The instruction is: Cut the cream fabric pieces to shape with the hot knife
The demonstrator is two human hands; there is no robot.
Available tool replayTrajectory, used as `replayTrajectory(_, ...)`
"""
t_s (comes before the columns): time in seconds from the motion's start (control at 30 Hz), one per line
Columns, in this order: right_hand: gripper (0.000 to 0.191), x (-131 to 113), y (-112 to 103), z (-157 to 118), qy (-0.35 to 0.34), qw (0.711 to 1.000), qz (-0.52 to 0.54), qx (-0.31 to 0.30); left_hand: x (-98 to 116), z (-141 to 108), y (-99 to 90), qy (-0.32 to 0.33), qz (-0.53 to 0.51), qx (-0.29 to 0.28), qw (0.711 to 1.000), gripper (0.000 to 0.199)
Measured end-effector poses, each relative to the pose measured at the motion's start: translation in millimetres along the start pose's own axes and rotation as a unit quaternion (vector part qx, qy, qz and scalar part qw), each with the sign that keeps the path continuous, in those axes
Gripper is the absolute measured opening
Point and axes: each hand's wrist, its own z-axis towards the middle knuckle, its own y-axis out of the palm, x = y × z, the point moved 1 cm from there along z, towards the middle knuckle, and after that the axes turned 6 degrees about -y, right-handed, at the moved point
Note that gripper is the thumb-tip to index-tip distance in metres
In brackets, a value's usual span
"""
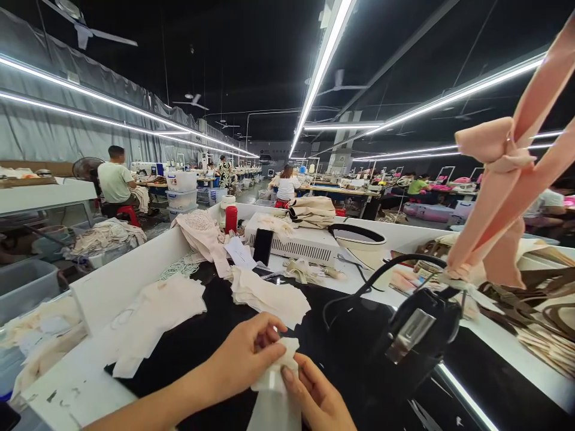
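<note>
Between my two hands is a small piece of cream fabric (272, 378), held low over the black work surface (359, 365). My left hand (249, 350) pinches its upper left edge with thumb and fingers. On the right side, my right hand (317, 389) grips it between thumb and curled forefinger. A whitish translucent strip (275, 412) hangs below the fabric; whether they are joined I cannot tell. Just beyond my hands lies a stack of cream fabric pieces (269, 296). Another pile of cut cream pieces (164, 314) spreads to the left.
A black electric device with a metal plate (411, 335) hangs at right from knotted pink fabric straps (489, 197). A phone (263, 246), a red bottle (230, 219) and a white vented box (296, 239) stand at the back. Brown straps (530, 293) lie far right. Several people sit beyond.
</note>
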Motion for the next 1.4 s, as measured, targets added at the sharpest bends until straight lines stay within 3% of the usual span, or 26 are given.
replayTrajectory(0.1, 0.043, -7, 5, 11, -0.002, 1.0, 0.014, -0.026, -15, -2, -15.0, -0.082, -0.116, 0.023, 0.99, 0.044)
replayTrajectory(0.23, 0.044, -9, 12, 27, -0.018, 0.997, 0.012, -0.07, -29, -12, -20.2, -0.225, -0.268, 0.021, 0.937, 0.065)
replayTrajectory(0.37, 0.046, -5, 19, 38, -0.016, 0.996, -0.004, -0.087, -32, -17, -12.4, -0.262, -0.329, -0.03, 0.907, 0.07)
replayTrajectory(0.43, 0.047, -4, 22, 42, -0.013, 0.996, -0.019, -0.092, -33, -15, -10.1, -0.254, -0.335, -0.029, 0.907, 0.072)
replayTrajectory(0.57, 0.049, -5, 24, 49, -0.025, 0.993, -0.044, -0.107, -37, -3, -17.3, -0.201, -0.276, 0.05, 0.938, 0.074)
replayTrajectory(0.7, 0.053, -8, 18, 62, -0.034, 0.984, -0.134, -0.113, -33, 24, -38.0, -0.148, -0.185, 0.111, 0.965, 0.069)
replayTrajectory(0.83, 0.054, -10, 2, 89, -0.076, 0.976, -0.199, -0.039, -16, 64, -65.2, -0.144, -0.085, 0.147, 0.975, 0.051)
replayTrajectory(0.97, 0.05, -15, -17, 125, -0.112, 0.962, -0.246, 0.047, 1, 103, -86.6, -0.155, 0.009, 0.17, 0.973, 0.03)
replayTrajectory(1.1, 0.039, -18, -29, 154, -0.121, 0.943, -0.293, 0.1, 3, 126, -95.0, -0.179, 0.086, 0.185, 0.962, 0.033)
replayTrajectory(1.23, 0.03, -15, -35, 171, -0.115, 0.924, -0.347, 0.107, -12, 131, -95.5, -0.214, 0.147, 0.18, 0.949, 0.035)
replayTrajectory(1.4, 0.029, -9, -38, 172, -0.117, 0.893, -0.425, 0.094, -29, 123, -95.4, -0.241, 0.204, 0.149, 0.937, 0.035)
